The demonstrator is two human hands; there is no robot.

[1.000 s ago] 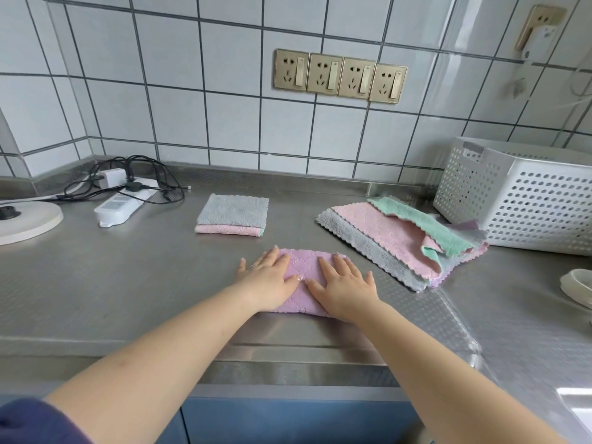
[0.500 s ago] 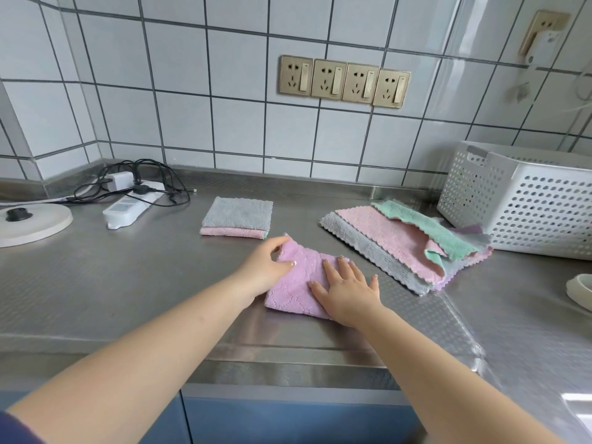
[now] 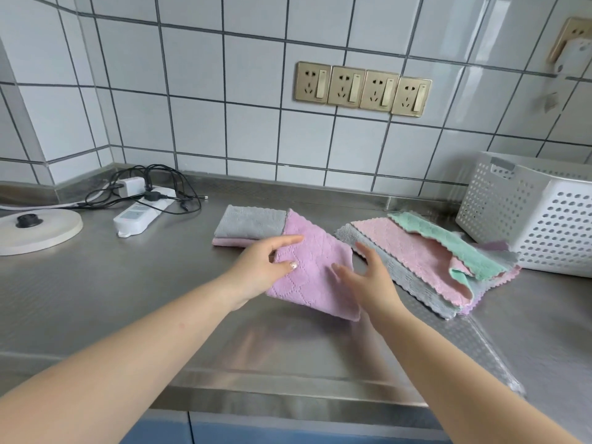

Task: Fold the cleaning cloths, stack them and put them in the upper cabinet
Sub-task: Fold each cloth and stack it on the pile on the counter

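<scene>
A folded purple cloth is lifted off the steel counter, tilted toward the small stack behind it. My left hand pinches its left edge, thumb on top and fingers beneath. My right hand hovers by the cloth's right edge with its fingers spread, holding nothing. The stack holds a folded grey cloth on a pink one; the purple cloth's far corner overlaps it. A loose pile of unfolded cloths, pink, green and grey, lies to the right.
A white perforated basket stands at the right against the tiled wall. A power strip with black cables and a round white kettle base sit at the left. Four wall sockets are above the counter.
The purple cloth was pressed flat under both palms. My left hand gripped its left edge and lifted it back toward the stack. My right hand came off the cloth.
</scene>
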